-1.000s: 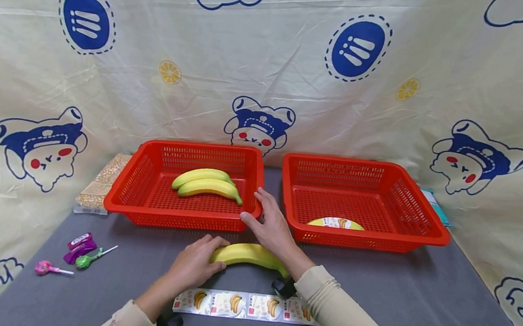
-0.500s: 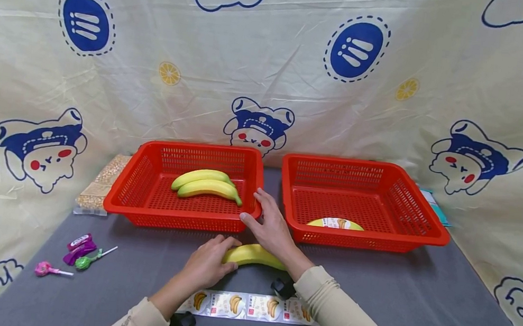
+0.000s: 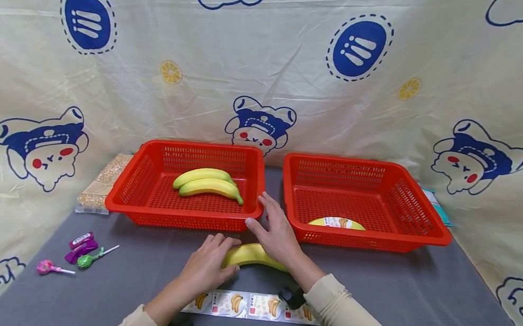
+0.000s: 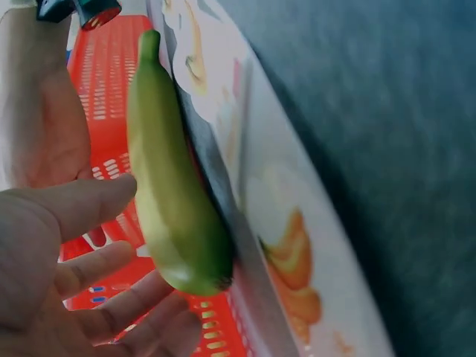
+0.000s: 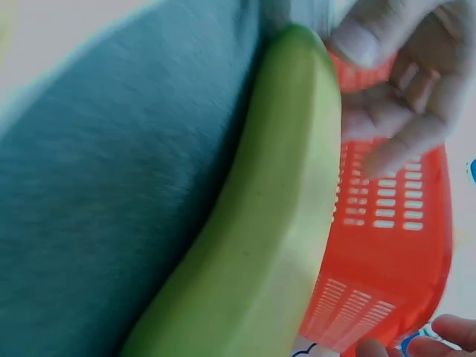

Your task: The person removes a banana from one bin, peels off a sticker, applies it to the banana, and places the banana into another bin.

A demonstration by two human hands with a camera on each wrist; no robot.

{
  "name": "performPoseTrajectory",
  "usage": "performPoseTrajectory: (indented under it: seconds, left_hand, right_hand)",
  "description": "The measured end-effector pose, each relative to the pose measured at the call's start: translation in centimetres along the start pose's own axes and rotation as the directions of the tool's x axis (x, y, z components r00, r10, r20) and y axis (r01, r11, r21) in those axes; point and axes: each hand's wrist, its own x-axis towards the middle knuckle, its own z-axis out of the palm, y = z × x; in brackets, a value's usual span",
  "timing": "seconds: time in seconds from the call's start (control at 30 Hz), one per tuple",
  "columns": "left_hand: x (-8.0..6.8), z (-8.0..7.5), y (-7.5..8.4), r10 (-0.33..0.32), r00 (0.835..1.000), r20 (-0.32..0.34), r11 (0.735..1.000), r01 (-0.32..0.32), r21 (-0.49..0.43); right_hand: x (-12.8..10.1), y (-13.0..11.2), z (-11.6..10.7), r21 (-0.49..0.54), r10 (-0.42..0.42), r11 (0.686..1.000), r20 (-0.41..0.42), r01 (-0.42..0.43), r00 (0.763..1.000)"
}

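Observation:
A yellow banana (image 3: 256, 254) lies on the grey table in front of the baskets. My left hand (image 3: 210, 264) is at its left end, thumb on the near side and fingers on the far side. In the left wrist view, the thumb tip meets the edge of the banana (image 4: 171, 186), while loosely spread fingers pass behind it. Over the banana's right part, my right hand (image 3: 278, 234) stretches with straight fingers by the corner of the left red basket (image 3: 179, 213), holding nothing. Below lies a strip of banana stickers (image 3: 229, 304).
Two bananas (image 3: 209, 184) lie in the left basket. Inside the right red basket (image 3: 378, 240) is a banana with a sticker (image 3: 336, 222). Candies (image 3: 82, 250) and a pink lollipop (image 3: 47, 267) lie at left. A bag of kernels (image 3: 103, 183) stands beside the left basket.
My left hand has moved right, and the banana has shifted slightly right with it. Lately my right hand has moved a little to the right.

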Motion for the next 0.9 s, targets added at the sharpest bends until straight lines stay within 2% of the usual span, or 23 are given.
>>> performPoseTrajectory:
  seconds: [0.1, 0.23, 0.37, 0.5, 0.63, 0.77, 0.9]
  left_hand:
    - [-0.5, -0.3, 0.6, 0.062, 0.998, -0.028, 0.997, -0.061, 0.037]
    - [-1.2, -0.3, 1.4, 0.161, 0.986, -0.029, 0.985, -0.159, 0.068]
    - [-1.7, 0.2, 2.3, 0.270, 0.962, -0.047, 0.960, -0.266, 0.085]
    - [-2.2, 0.9, 3.1, 0.361, 0.931, -0.056, 0.929, -0.354, 0.106]
    - [-2.4, 1.6, 3.8, 0.386, 0.922, 0.001, 0.920, -0.385, 0.073]
    - [-2.4, 2.1, 4.4, 0.358, 0.930, 0.078, 0.934, -0.358, -0.013]
    - [-2.2, 2.7, 4.8, 0.354, 0.931, 0.089, 0.935, -0.351, -0.054]
  right_hand:
    - [-1.5, 0.0, -0.5, -0.034, -0.052, 0.998, -0.008, 0.051, 0.999]
    - [-3.7, 0.3, -1.1, -0.096, -0.135, 0.987, -0.038, 0.131, 0.990]
    - [-6.0, 0.9, -1.7, -0.165, -0.205, 0.967, -0.059, 0.193, 0.977]
    - [-8.1, 1.8, -2.5, -0.233, -0.235, 0.949, -0.065, 0.214, 0.970]
    - [-10.0, 3.0, -3.3, -0.301, -0.216, 0.934, -0.043, 0.193, 0.975]
    - [-11.6, 4.3, -4.1, -0.349, -0.239, 0.913, -0.033, 0.213, 0.971]
    - [-13.0, 5.5, -4.8, -0.370, -0.278, 0.895, -0.026, 0.249, 0.960]
